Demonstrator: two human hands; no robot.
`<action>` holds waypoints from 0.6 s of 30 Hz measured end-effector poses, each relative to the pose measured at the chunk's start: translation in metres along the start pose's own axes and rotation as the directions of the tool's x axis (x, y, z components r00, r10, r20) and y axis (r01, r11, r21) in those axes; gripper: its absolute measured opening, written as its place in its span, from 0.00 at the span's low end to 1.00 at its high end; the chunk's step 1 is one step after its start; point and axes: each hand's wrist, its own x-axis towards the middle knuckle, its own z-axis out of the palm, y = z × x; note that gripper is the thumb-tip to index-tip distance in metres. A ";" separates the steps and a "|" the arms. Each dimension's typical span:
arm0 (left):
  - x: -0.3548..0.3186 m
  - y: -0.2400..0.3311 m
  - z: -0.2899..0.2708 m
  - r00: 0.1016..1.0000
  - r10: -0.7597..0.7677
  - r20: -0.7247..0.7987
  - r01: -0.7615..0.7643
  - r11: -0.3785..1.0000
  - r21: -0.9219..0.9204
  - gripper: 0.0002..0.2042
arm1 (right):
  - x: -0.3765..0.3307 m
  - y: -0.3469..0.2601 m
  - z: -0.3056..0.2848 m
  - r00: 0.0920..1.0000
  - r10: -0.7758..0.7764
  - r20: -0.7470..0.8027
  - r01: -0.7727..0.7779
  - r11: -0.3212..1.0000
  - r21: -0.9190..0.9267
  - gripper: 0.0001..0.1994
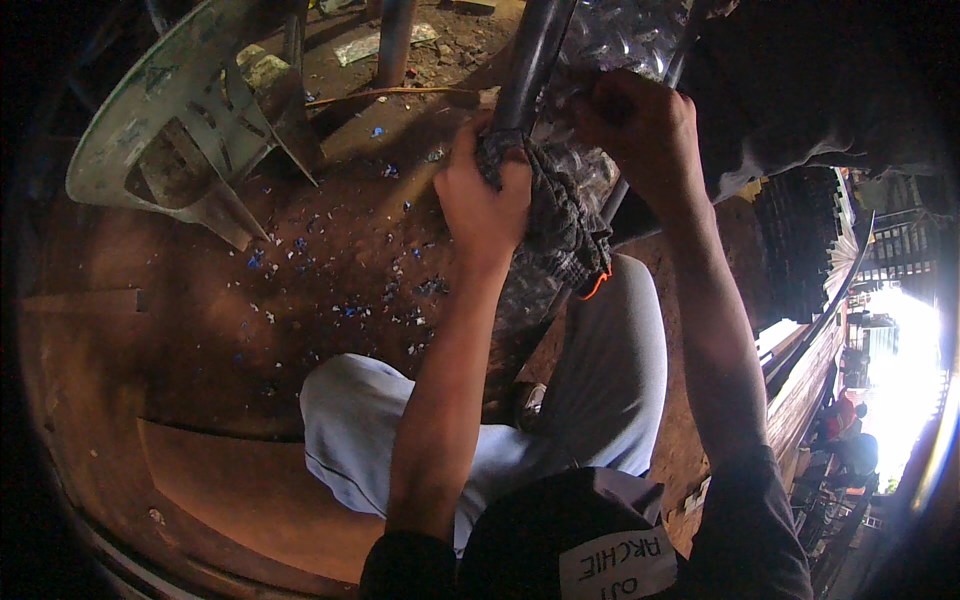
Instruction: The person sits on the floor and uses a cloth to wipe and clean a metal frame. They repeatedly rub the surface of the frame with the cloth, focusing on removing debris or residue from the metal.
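My left hand [482, 205] is closed on a dark grey knitted cloth [565, 215] with an orange edge, possibly a work glove. Its fingers press the cloth against the lower end of a dark round pipe [533, 70] that slants up and away. To the right, my right hand [640, 125] is bent with its fingers curled in. Shadow hides its fingertips, so whatever they pinch cannot be made out. Between and beyond the hands lies a heap of shiny, crinkled clear plastic [620, 40]. A second thin dark bar [685, 45] runs beside my right hand.
A worn pale green plastic chair [120, 150] lies tipped at the left. Blue and white scraps [345, 310] litter the brown floor. A rusty post [396, 45] stands at the back. Dark fabric [800, 90] covers the far right; planks [800, 380] lie below it.
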 end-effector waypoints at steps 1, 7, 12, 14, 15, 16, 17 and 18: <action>0.000 0.000 0.000 1.000 -0.011 0.003 0.011 1.000 0.003 0.18 | 0.000 -0.002 0.001 0.999 0.036 -0.010 -0.036 0.999 -0.016 0.08; -0.001 0.001 0.001 1.000 -0.027 -0.013 0.027 0.999 -0.027 0.18 | -0.002 -0.005 0.002 0.998 0.038 -0.045 -0.040 0.999 -0.024 0.08; -0.001 -0.002 0.001 1.000 -0.023 -0.006 0.023 0.999 -0.027 0.19 | -0.001 -0.002 0.008 0.997 0.007 -0.081 -0.011 0.999 -0.047 0.08; -0.001 -0.002 0.001 1.000 -0.009 -0.010 0.009 0.999 -0.033 0.19 | -0.001 -0.001 0.009 0.996 -0.008 -0.089 0.002 0.998 -0.061 0.09; -0.001 -0.002 0.001 1.000 -0.001 -0.009 0.001 0.999 -0.035 0.19 | -0.002 -0.001 0.008 0.996 -0.002 -0.090 -0.004 0.997 -0.074 0.09; -0.001 -0.002 0.001 1.000 0.010 -0.013 -0.011 0.999 -0.037 0.20 | -0.001 -0.001 0.007 0.995 -0.012 -0.098 0.005 0.997 -0.072 0.09; -0.001 -0.002 0.001 1.000 0.019 -0.014 -0.020 0.999 -0.039 0.20 | -0.003 -0.001 0.006 0.994 -0.017 -0.106 0.009 0.997 -0.071 0.09; -0.001 -0.002 0.002 0.999 0.037 -0.022 -0.038 0.998 -0.045 0.20 | -0.003 -0.002 0.005 0.993 -0.024 -0.115 0.016 0.997 -0.072 0.09</action>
